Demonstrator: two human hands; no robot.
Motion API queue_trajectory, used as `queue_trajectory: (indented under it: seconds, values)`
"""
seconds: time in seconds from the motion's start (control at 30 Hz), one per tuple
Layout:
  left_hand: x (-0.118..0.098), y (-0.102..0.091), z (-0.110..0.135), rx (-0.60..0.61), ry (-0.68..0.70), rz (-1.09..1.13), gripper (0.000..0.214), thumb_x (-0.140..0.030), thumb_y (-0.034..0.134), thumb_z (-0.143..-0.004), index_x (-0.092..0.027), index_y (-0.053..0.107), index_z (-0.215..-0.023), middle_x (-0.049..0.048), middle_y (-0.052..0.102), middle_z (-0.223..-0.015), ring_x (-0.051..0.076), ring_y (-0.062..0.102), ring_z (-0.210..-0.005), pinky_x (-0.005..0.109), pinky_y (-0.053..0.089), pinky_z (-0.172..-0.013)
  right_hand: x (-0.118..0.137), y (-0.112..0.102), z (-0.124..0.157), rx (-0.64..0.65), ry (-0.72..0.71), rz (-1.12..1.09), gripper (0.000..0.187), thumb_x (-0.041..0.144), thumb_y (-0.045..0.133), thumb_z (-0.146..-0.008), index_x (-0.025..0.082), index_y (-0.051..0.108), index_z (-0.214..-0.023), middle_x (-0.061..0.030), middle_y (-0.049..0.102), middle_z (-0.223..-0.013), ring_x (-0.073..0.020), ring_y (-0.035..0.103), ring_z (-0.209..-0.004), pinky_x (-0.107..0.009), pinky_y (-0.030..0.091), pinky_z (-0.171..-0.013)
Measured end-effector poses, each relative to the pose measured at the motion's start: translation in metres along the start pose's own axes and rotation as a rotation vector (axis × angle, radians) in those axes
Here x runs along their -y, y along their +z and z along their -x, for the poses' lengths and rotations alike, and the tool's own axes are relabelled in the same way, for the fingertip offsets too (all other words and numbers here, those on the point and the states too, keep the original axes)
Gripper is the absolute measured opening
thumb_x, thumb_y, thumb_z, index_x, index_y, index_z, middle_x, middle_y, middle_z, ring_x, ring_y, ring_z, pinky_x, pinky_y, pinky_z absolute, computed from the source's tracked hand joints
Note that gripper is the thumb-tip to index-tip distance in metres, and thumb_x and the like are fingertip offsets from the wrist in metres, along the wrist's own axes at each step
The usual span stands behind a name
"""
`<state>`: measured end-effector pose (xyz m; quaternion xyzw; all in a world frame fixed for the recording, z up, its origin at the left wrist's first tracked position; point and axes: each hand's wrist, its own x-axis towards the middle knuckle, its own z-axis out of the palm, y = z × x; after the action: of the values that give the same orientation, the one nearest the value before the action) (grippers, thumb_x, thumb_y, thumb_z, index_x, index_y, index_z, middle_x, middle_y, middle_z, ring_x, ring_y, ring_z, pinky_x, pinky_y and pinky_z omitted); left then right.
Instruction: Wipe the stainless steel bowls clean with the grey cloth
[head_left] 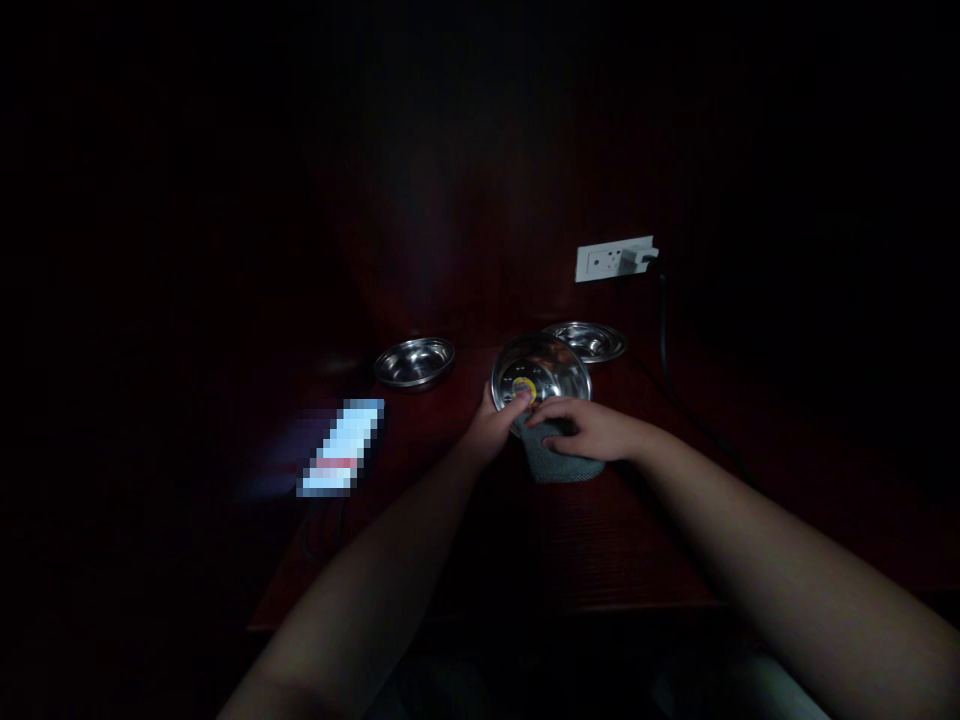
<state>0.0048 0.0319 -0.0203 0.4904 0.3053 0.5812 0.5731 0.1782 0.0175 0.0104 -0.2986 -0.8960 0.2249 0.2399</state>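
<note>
A shiny metal bowl (551, 365) with a yellow round sticker inside is tilted toward me above the table. My left hand (495, 425) grips its near left rim, the thumb over the edge and the other fingers hidden behind. At the near right rim, my right hand (589, 428) holds a grey-green cloth (566, 465), its fingers bent over the top of it. The cloth hangs down below the bowl's rim.
Two metal dishes stand farther back: a left dish (415, 362) and a right dish (592, 342), partly behind the bowl. A lit phone (343, 447) is at the left of the dark red table (615, 570). A wall socket (615, 259) has a plug and a black cable (663, 330).
</note>
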Motion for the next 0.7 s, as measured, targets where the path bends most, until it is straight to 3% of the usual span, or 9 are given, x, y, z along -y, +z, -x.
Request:
queue_trajectory:
  seconds: [0.37,0.7]
  values:
    - [0.0095,-0.0067,-0.0084,-0.003,-0.044,0.043,0.057,-0.042,0.068,-0.07,-0.02,0.048,-0.119,0.0084,0.062,-0.113,0.023,0.059,-0.106,0.042,0.04,-0.099,0.0022,-0.0008,0.0003,0.029,0.035,0.107,0.044,0.01,0.058,-0.061,0.015,0.063,-0.105,-0.0083,0.061,-0.109,-0.0222,0.055,-0.104,-0.036,0.04,-0.096]
    - [0.0052,-0.0014,-0.0068,-0.04,-0.092,0.078,0.054,-0.041,0.067,-0.072,-0.022,0.048,-0.119,0.0078,0.061,-0.115,0.023,0.058,-0.108,0.042,0.039,-0.1,-0.0054,-0.002,0.0023,-0.068,0.123,0.312,0.043,0.009,0.051,-0.064,0.02,0.065,-0.103,-0.0074,0.063,-0.104,-0.0234,0.055,-0.103,-0.037,0.041,-0.094]
